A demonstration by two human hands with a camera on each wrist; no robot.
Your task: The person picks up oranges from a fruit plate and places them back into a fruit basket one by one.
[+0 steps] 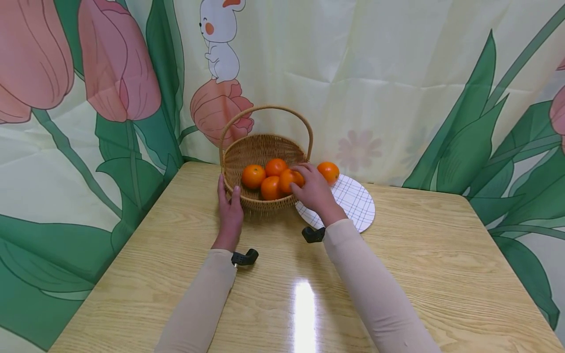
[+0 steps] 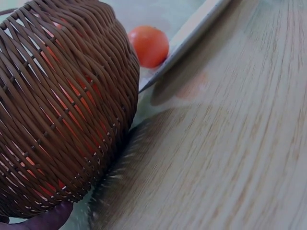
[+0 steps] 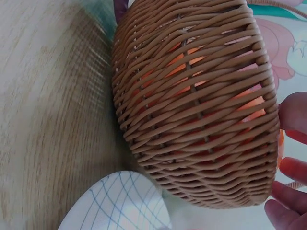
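A wicker basket [image 1: 260, 205] with a tall arched handle stands at the back of the table, with three oranges [image 1: 253, 176] inside. My right hand [image 1: 314, 189] is over the basket's right rim and grips another orange [image 1: 289, 179] among them. My left hand [image 1: 230, 215] rests against the basket's left side, its fingers fairly straight along the wall. From the right wrist, the basket weave [image 3: 201, 105] hides most of the fruit, and fingertips [image 3: 291, 170] show past the rim.
Right of the basket lies a white plate [image 1: 359, 206] with a blue grid pattern, partly behind my right wrist. A single orange [image 1: 328, 172] sits at its far edge. A printed curtain [image 1: 379, 88] hangs behind the wooden table [image 1: 419, 274].
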